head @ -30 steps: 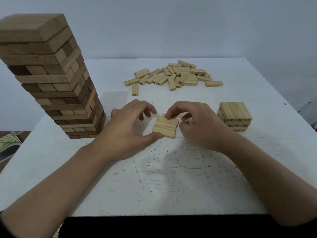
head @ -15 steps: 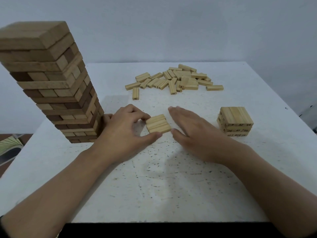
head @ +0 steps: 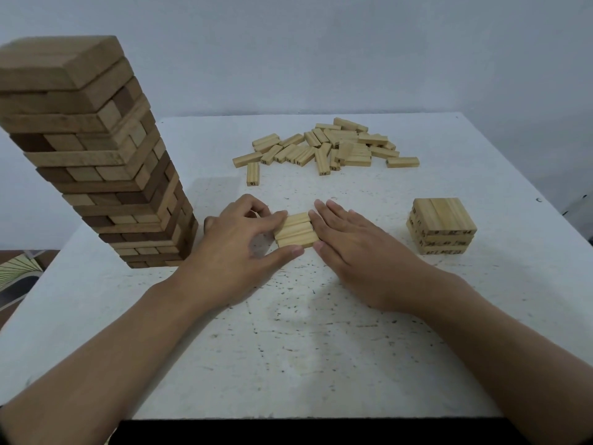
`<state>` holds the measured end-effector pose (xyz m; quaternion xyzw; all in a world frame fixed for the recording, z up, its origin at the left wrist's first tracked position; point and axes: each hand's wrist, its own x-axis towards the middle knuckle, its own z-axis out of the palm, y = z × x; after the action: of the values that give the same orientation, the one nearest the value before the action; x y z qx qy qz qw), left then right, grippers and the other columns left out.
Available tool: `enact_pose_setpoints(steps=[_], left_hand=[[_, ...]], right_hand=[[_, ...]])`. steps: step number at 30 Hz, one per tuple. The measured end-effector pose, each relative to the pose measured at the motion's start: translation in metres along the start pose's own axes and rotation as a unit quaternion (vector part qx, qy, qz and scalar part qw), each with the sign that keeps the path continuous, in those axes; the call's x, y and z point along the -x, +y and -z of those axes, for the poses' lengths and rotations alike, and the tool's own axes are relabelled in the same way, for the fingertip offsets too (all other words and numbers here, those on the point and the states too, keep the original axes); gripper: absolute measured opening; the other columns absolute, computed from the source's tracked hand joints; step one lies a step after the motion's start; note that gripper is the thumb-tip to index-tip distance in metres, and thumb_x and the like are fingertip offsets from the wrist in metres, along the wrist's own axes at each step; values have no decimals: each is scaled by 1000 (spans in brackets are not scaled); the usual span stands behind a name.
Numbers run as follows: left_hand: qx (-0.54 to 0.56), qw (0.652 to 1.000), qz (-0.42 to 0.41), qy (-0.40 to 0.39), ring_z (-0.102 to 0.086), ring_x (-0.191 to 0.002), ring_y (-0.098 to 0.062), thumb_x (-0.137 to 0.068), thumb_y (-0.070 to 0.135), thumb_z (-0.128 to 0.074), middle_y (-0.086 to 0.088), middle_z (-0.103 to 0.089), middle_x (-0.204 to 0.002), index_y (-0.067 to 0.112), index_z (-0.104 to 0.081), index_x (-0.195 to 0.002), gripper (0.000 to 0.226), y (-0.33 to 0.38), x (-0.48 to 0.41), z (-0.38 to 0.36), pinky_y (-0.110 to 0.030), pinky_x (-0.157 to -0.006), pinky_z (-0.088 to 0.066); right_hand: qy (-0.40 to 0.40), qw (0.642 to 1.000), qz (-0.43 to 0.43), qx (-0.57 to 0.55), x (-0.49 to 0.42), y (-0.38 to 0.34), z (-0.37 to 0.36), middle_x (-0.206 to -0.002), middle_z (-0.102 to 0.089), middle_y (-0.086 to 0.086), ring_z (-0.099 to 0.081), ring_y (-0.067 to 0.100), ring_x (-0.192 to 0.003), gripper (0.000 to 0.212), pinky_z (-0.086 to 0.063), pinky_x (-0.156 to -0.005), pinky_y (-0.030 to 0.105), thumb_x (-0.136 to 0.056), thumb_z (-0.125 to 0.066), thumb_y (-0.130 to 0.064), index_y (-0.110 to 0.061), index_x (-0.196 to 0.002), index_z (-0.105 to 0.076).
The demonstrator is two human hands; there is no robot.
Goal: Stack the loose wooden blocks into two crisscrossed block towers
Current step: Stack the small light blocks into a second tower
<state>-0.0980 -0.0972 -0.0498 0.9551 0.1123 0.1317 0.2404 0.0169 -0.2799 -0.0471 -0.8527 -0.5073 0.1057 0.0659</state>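
Three pale wooden blocks (head: 296, 230) lie side by side as one flat row on the white table (head: 321, 348), between my hands. My left hand (head: 239, 248) curls round the row's left end, thumb at its near corner and fingers at its far corner. My right hand (head: 348, 242) has straight fingers pressed against the row's right end. A short crisscrossed stack of pale blocks (head: 442, 225) stands to the right. Several loose pale blocks (head: 330, 147) lie in a pile at the back of the table.
A tall tower of darker, larger wooden blocks (head: 96, 162) stands at the table's left edge, close to my left hand. The table's near edge (head: 288, 418) runs below my forearms. A pale wall rises behind the table.
The row of blocks came down from a tilted hold to lie flat on the table. My right hand let go of it, straightened its fingers and now presses against its end.
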Motion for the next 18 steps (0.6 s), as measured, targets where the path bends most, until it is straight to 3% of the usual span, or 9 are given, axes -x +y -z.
enact_pose_setpoints(steps=[10, 15, 18], left_hand=[[-13, 1000, 12, -13, -46, -111, -4, -76, 84, -43, 14, -44, -116, 26, -57, -143, 90, 4, 2, 3, -44, -104, -44], [-150, 988, 26, -33, -29, -115, -8, -94, 71, -29, 4, -30, -136, 17, -45, -148, 78, 11, 13, -1, -34, -106, -38], [-220, 975, 4, -27, -36, -117, -17, -101, 63, -11, -2, -35, -141, 9, -48, -144, 78, 15, 15, -4, -38, -97, -37]], right_hand=[[2, 1000, -2, -17, -2, 1, -1, -169, 9, -1, 14, 7, -154, 57, 7, -124, 24, -110, -16, -36, -17, -161, -1], [7, 1000, 1, -11, -1, 1, -3, -169, 10, 0, 15, 8, -154, 57, 8, -122, 23, -111, -15, -37, -17, -161, 0], [6, 1000, -3, -8, -1, 0, -2, -169, 10, 0, 14, 8, -154, 57, 8, -122, 24, -110, -14, -37, -17, -161, 1]])
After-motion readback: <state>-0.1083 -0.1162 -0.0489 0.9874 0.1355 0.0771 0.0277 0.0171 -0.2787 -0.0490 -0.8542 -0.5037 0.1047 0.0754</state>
